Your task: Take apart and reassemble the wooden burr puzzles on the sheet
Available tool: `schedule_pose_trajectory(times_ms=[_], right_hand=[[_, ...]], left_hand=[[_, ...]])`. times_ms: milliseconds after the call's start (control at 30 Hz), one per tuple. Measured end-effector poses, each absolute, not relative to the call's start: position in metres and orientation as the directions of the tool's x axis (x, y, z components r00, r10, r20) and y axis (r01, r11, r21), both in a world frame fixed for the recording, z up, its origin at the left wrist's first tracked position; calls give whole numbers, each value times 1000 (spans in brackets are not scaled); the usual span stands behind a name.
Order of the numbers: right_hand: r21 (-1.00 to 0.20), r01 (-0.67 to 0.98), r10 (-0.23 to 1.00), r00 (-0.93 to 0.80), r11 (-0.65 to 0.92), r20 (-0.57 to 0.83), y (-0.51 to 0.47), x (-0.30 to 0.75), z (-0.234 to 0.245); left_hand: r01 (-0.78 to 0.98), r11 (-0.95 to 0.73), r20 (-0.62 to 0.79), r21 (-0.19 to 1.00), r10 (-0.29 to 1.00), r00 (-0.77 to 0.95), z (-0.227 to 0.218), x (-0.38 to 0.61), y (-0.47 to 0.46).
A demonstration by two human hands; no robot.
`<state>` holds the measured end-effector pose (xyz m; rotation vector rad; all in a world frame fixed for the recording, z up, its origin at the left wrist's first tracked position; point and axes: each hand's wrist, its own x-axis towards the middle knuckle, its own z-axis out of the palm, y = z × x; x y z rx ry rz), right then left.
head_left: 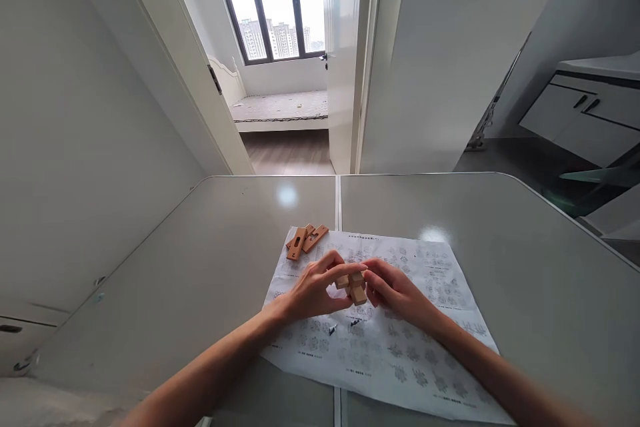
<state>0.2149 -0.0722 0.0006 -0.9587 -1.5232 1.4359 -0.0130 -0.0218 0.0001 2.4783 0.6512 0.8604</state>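
Observation:
Between my hands is a light wooden burr puzzle, made of interlocking crossed blocks, held just above a printed sheet. My left hand grips it from the left, with the index finger along its top and the thumb below. From the right, my right hand closes its fingers on the puzzle's right side. The printed instruction sheet lies under both hands and shows rows of small diagrams. Several reddish-brown flat wooden pieces with slots lie loosely stacked on the sheet's upper left corner.
The grey table has a pale seam down its middle. Two small dark bits lie on the sheet below the puzzle. Beyond the table's far edge, an open door leads to a room with a bed. White cabinets stand at right.

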Motion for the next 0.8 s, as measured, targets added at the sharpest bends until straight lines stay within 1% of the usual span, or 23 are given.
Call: schedule_pose_trajectory(times_ms=[100, 267, 367, 467, 567, 700, 800], right_hand=[[-997, -73, 927, -374, 5, 32, -71, 215, -4], [-964, -247, 923, -384, -93, 9, -70, 217, -13], [-948, -289, 910, -414, -136, -4, -70, 217, -13], [-950, -288, 904, -427, -121, 14, -71, 215, -11], [-961, -271, 918, -394, -64, 50, -72, 212, -9], [-979, -201, 952, -294, 25, 85, -75, 207, -7], [-988, -128, 956, -269, 83, 115, -77, 205, -7]], left_hand=[[279, -791, 468, 545, 563, 681, 1, -12, -21], [225, -755, 493, 615, 592, 638, 7, -8, -21], [201, -735, 446, 648, 580, 682, 12, -9, -23], [207, -723, 394, 659, 566, 724, 15, -11, -25], [211, -736, 412, 643, 565, 715, 15, -11, -25], [289, -710, 402, 642, 633, 661, 11, -10, -23], [329, -698, 391, 636, 659, 643, 8, -10, -22]])
